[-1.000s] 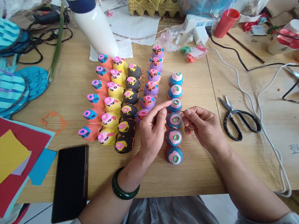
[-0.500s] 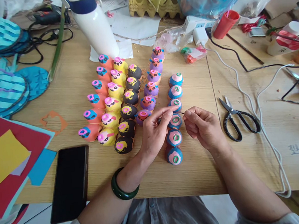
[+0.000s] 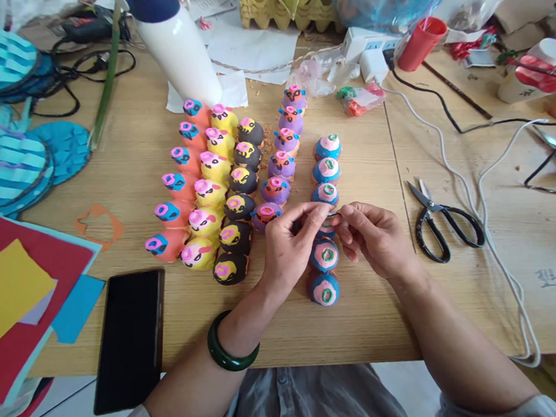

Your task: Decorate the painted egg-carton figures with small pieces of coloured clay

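Note:
My left hand point(image 3: 288, 243) is closed over the row of blue-and-pink domed figures point(image 3: 323, 255), thumb and index finger pressed together. Something dark, apparently black modelling clay point(image 3: 297, 225), shows inside its curled fingers. Opposite it, my right hand point(image 3: 375, 235) pinches a thin black clay strand point(image 3: 336, 215) whose end meets the left fingertips. Both hands hover above one figure, partly hiding it. The figures carry pink tops with green rings. To the left stand rows of purple figures point(image 3: 275, 190), black ones point(image 3: 239, 207), yellow ones point(image 3: 210, 192) and orange ones point(image 3: 174, 213).
Black-handled scissors point(image 3: 437, 217) lie right of my hands, beside a white cable point(image 3: 493, 248). A phone point(image 3: 128, 338) and coloured paper sheets point(image 3: 12, 290) rest at the left. Farther back are a white bottle point(image 3: 176, 48), a red cup point(image 3: 422, 43) and a power strip point(image 3: 370, 41).
My right hand has moved slightly left, bringing the black strand to the left fingertips. The left hand has shifted a little toward it. The figures have stayed in place.

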`<state>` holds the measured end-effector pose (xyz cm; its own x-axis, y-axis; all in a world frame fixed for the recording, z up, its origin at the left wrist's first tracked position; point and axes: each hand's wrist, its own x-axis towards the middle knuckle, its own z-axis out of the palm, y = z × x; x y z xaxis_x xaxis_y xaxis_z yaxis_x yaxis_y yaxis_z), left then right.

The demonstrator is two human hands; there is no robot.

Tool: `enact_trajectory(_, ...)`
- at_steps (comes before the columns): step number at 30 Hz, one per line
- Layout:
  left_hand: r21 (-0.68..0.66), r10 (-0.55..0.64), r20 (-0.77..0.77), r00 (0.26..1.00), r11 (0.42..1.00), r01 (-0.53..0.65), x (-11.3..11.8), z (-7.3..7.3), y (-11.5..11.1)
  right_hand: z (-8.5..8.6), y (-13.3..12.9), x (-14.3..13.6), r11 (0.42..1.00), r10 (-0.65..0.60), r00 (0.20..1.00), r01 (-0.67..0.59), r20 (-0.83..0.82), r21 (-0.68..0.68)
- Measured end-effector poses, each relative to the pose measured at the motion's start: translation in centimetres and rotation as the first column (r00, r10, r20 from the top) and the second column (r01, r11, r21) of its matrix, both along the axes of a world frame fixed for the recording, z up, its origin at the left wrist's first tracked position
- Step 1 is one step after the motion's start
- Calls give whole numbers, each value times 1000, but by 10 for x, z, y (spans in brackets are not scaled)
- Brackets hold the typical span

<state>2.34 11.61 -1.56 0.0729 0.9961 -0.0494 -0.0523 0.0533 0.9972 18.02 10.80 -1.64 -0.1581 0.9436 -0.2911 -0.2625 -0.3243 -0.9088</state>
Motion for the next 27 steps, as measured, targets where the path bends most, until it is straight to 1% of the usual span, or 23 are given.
enact_trajectory(2,-29,5,18,1000,1000,-5,0,-1,0,-1,0,0,1000,5,1000,-5,3,7)
enact_trajectory(5,-44,-48,-27,998,998,47,-1,-1,0,-1,0,0,1000,-7,1000,7,-2,27)
enact_trajectory(8,1,-58,-75,995,998,58,-1,0,1,-1,0,0,999,-9,1000,9,2,31)
enact_trajectory(12,53,-22,-101,995,998,27,-2,1,1,3,1,-1,1000,-16,998,18,54,-24)
enact_trajectory(15,124,1,-158,987,992,19,-2,1,0,4,2,-1,998,-1,999,4,46,-56)
enact_trajectory(18,207,18,-237,971,978,32,-1,-1,-2,2,2,0,999,15,1000,-13,24,-46)
enact_trajectory(20,253,22,-272,962,966,49,-1,-1,-3,1,2,1,999,1,1000,0,21,-33)
enact_trajectory(23,266,28,-249,968,963,41,-2,0,-3,1,2,1,998,-65,998,65,17,-22)
enact_trajectory(25,235,38,-203,979,972,11,-2,0,-2,2,2,1,994,-105,994,105,13,-19)
enact_trajectory(27,182,43,-169,985,983,-12,-3,-1,-1,3,2,1,994,-111,994,111,9,-17)
